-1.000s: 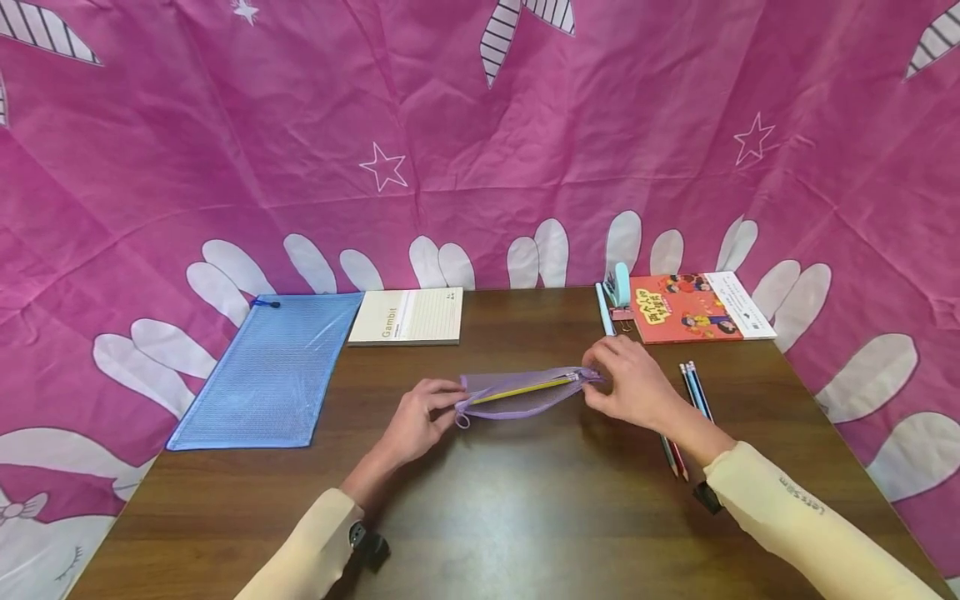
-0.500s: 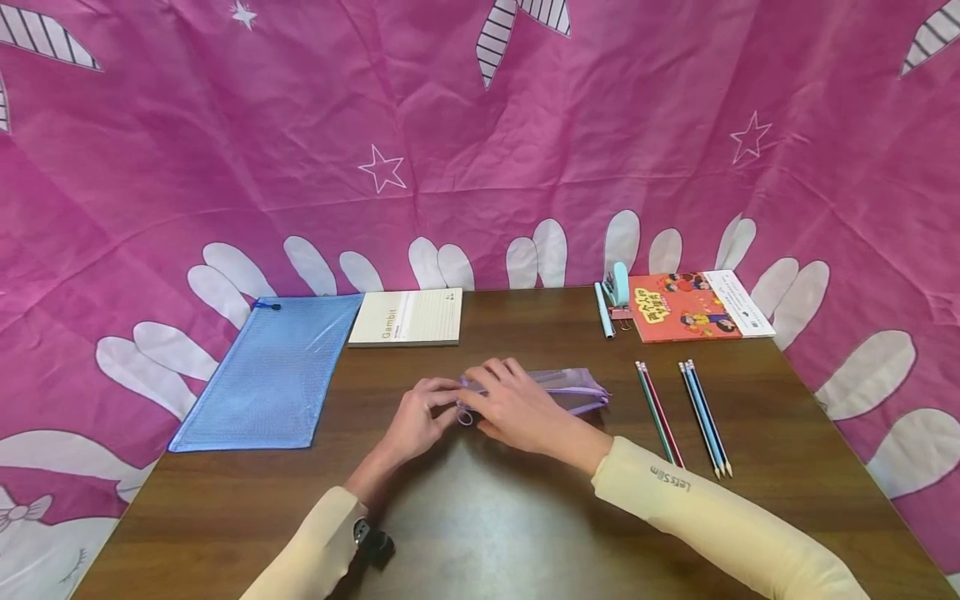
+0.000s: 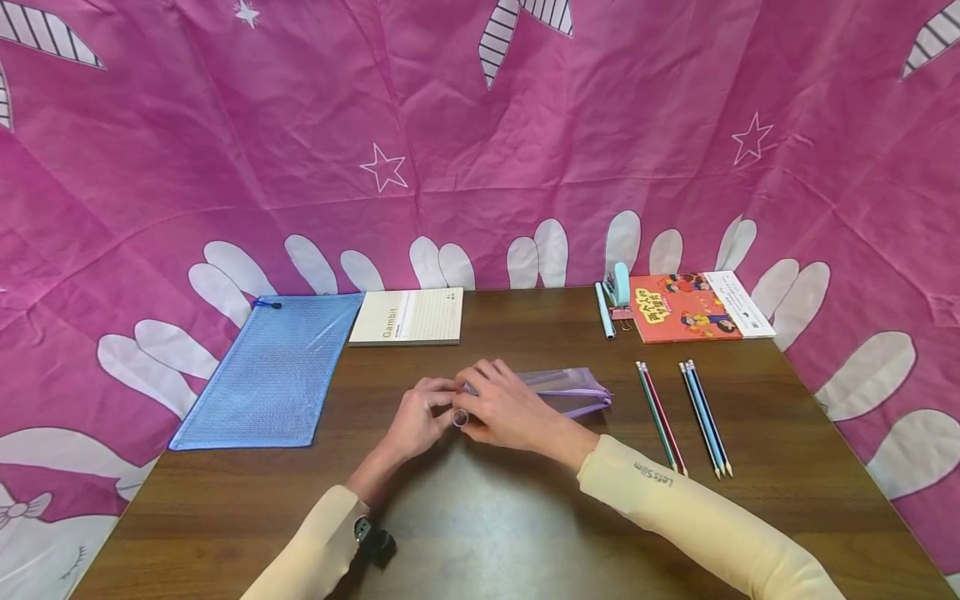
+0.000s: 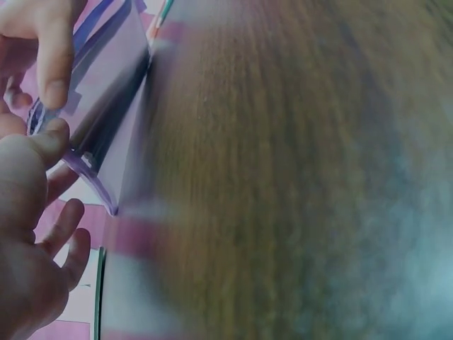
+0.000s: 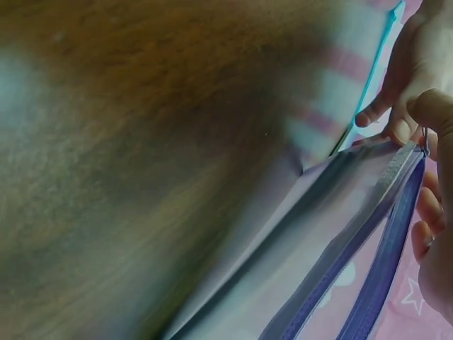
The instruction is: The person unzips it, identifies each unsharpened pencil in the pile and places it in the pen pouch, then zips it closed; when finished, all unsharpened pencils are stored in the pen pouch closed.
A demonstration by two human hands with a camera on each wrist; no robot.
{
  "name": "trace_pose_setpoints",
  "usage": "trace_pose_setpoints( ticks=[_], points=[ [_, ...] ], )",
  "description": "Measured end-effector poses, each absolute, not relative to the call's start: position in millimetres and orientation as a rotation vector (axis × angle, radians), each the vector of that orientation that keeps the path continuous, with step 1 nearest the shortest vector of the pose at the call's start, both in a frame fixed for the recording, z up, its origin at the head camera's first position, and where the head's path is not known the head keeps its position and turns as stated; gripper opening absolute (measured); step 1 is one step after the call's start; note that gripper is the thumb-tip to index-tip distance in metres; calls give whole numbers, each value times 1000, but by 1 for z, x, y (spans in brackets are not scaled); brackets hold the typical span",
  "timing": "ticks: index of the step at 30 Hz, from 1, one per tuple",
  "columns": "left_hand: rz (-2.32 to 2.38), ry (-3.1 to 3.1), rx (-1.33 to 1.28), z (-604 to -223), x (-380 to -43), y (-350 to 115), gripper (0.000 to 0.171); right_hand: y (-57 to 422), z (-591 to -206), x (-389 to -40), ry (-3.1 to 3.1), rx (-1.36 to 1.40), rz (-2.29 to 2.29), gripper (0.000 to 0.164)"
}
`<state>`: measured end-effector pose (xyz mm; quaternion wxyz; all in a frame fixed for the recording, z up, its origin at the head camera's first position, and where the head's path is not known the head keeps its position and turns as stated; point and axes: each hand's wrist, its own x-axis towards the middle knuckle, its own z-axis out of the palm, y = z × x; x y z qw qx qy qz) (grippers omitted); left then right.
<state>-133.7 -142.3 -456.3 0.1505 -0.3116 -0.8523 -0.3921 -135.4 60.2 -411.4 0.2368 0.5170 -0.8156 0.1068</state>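
Note:
A purple see-through zip pencil pouch (image 3: 566, 383) lies in the middle of the table, its zip parted along the visible right part. With thumb and fingers my left hand (image 3: 417, 422) pinches the pouch's left end. My right hand (image 3: 506, 408) is at the same end, thumb and fingers pinching at the zip pull, whose ring (image 3: 460, 417) shows between the hands. In the right wrist view the two zip edges (image 5: 368, 297) stand apart. The right hand covers much of the pouch in the head view, and the yellow pencil inside cannot be made out.
Two pairs of pencils (image 3: 660, 417) (image 3: 705, 417) lie at right. Behind them are a red-covered book (image 3: 682, 308), a teal stapler-like item (image 3: 618, 285) and a light-blue pen (image 3: 604, 310). A blue mesh zip bag (image 3: 277, 375) and a notebook (image 3: 408, 317) lie at left.
My right hand has left the pouch's right end and come leftward to the zip pull beside my left hand. The left hand stays at the left end.

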Motion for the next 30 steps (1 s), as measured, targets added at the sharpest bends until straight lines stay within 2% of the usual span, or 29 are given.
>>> trace_pose_setpoints(
  ticks=[4,11,25,30],
  points=[
    [-1149,-2436,-890,-457,-133,-141,20,58,-411,-136,-2241,1428,355,23],
    [-1116,-2450,-898,-455,-131,-137,22,61,-404,-137,-2266,1396,526,24],
    [-794,-2377,-1074,-451,-129,-131,25,81,-406,-134,-2341,1302,241,24],
    [-726,-2352,-1112,-450,-130,-133,21,90,-410,-134,-2368,1246,280,22]
  ],
)
